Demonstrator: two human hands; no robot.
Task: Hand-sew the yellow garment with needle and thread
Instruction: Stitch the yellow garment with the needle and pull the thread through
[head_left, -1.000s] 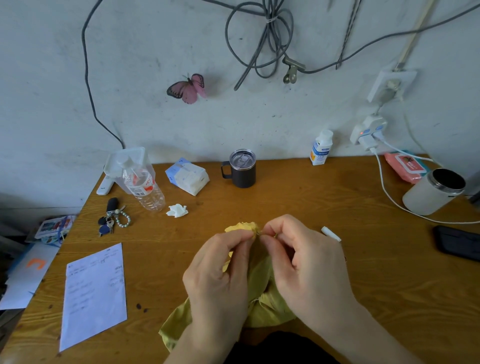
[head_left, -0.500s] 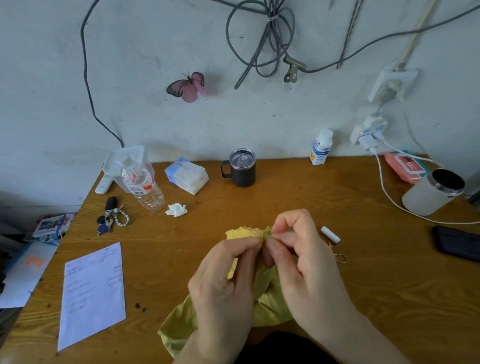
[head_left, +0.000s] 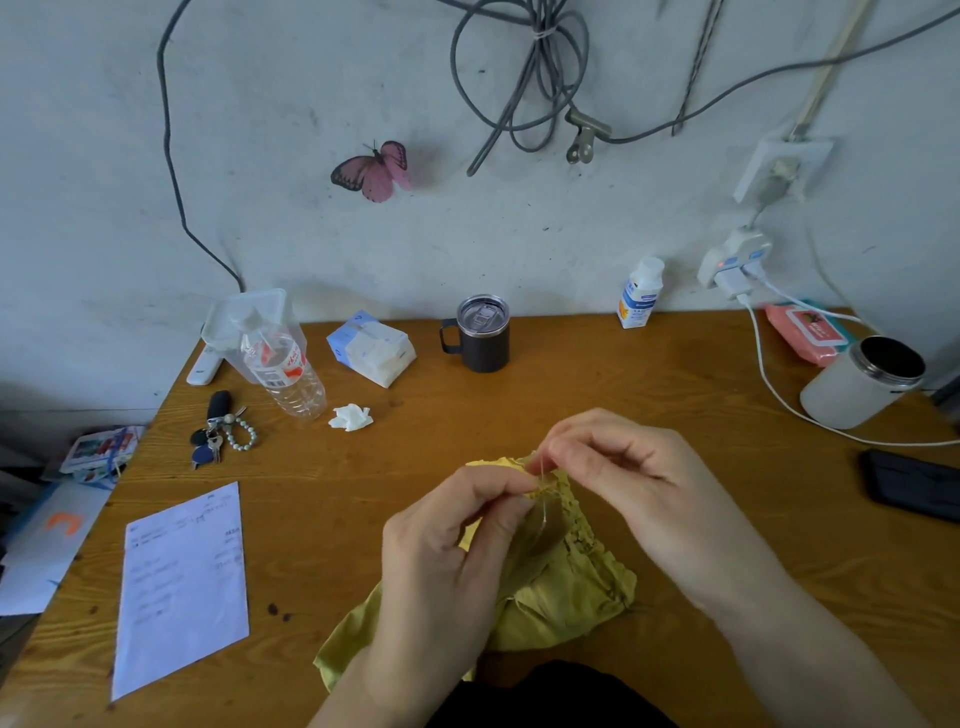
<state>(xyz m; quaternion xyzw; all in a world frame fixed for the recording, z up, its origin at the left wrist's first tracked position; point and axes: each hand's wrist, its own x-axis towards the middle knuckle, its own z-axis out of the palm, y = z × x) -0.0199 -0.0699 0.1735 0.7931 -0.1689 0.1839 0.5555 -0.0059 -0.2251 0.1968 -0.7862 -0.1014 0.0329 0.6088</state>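
The yellow garment (head_left: 561, 587) lies bunched at the near edge of the wooden table (head_left: 623, 384). My left hand (head_left: 447, 561) pinches its upper edge between thumb and forefinger. Just to the right and slightly higher, my right hand (head_left: 623, 473) has thumb and fingertips pressed together on something too thin to make out. A pale thread (head_left: 543, 493) hangs from those fingertips down to the cloth. The needle cannot be seen clearly.
A paper sheet (head_left: 182, 587), keys (head_left: 218, 431), water bottle (head_left: 280, 364), crumpled tissue (head_left: 352, 417) and tissue pack (head_left: 371, 347) are at left. A dark mug (head_left: 480, 332) stands at the back. A white cup (head_left: 862, 382), cable (head_left: 779, 395) and black phone (head_left: 914, 483) are at right.
My right hand has lifted up and to the right, away from my left hand, drawing a length of thread out of the cloth. The left hand keeps its pinch on the garment.
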